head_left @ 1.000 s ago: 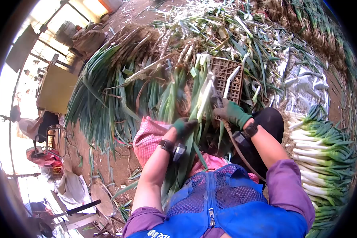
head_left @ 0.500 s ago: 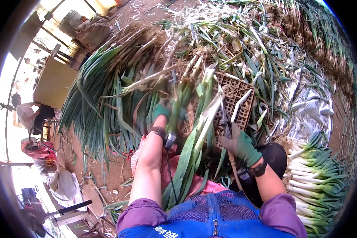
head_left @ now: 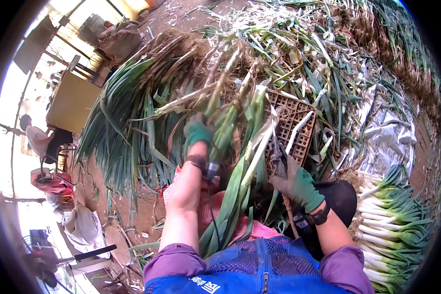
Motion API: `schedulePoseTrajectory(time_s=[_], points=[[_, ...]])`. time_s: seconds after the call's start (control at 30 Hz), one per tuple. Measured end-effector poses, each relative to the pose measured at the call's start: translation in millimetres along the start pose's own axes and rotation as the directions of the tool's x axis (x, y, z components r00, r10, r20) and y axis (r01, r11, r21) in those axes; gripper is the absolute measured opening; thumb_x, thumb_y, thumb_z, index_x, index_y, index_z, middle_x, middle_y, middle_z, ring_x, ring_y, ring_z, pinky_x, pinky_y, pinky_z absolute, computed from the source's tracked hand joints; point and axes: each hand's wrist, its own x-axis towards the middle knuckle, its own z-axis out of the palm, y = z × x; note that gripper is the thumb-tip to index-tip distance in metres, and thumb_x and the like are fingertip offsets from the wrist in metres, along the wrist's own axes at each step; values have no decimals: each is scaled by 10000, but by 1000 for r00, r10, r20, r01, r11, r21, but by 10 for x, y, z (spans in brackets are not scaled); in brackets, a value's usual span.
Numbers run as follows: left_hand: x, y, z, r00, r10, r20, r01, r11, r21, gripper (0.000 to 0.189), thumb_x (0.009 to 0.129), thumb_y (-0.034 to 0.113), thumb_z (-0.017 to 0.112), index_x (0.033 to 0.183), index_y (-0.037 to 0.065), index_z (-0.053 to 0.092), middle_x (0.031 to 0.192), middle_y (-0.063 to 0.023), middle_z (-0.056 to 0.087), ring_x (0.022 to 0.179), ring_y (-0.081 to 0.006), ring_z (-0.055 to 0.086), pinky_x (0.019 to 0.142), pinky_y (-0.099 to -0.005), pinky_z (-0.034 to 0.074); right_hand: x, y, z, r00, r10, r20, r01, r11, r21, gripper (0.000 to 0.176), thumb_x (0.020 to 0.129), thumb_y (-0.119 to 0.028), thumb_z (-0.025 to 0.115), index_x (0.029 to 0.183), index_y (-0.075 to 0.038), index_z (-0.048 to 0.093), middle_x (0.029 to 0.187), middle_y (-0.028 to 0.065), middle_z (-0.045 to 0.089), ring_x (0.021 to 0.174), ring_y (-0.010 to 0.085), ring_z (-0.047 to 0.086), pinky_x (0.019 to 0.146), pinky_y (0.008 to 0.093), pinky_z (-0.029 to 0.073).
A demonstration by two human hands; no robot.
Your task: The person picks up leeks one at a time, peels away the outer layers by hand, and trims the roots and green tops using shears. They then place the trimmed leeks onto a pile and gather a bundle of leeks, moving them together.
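Observation:
My left hand (head_left: 199,131), in a green glove, is closed at the lower end of a large green onion (head_left: 225,78). That stalk slants up and away, its roots at the far end; motion blurs it and my fingertips. My right hand (head_left: 299,186), also gloved, grips a dark air blow gun (head_left: 279,159) with a long thin nozzle pointing away from me. A brownish hose (head_left: 290,215) runs from it toward my lap. Between my hands, partly peeled green onions (head_left: 252,166) lie with broad leaves across my lap.
Unpeeled green onions (head_left: 127,112) are heaped at left. A brown plastic crate (head_left: 291,115) sits ahead, among peelings (head_left: 279,39). Cleaned green onions (head_left: 387,220) are stacked at right near crumpled silvery sheeting (head_left: 389,134). Another person (head_left: 36,137) sits at far left.
A rooted green onion stalk now rises from my left hand, which has shifted slightly away from me. My right hand with the blow gun has barely moved.

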Motion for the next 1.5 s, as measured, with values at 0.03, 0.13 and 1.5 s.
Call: schedulePoseTrajectory(time_s=[0.03, 0.13, 1.5], points=[[52, -62, -155, 997, 9, -72, -16, 994, -104, 287, 765, 304, 716, 1003, 153, 663, 1055, -135, 685, 931, -337, 661, 814, -437, 522, -15, -33, -4, 1000, 20, 1, -20, 1000, -1, 822, 755, -402, 715, 1392, 26, 421, 1163, 296, 622, 1053, 434, 625, 933, 450, 496], [254, -134, -886, 957, 114, -268, -160, 975, -154, 231, 771, 262, 747, 957, 162, 655, 917, -103, 707, 797, -327, 674, 723, -429, 535, -59, 37, 59, 998, 47, -47, -51, 996, -74, 765, 727, -362, 728, 1336, 29, 479, 1076, 271, 656, 996, 401, 653, 892, 428, 511], [-1072, 300, -849, 627, 132, 768, 301, 868, -395, 421, 773, 218, 731, 1121, -15, 692, 840, -42, 673, 708, -114, 594, 625, -281, 482, -1027, -477, 470, 964, 14, 265, -83, 964, 251, 540, 768, -379, 688, 1164, -33, 567, 852, 139, 676, 773, 226, 680, 715, 365, 528]])
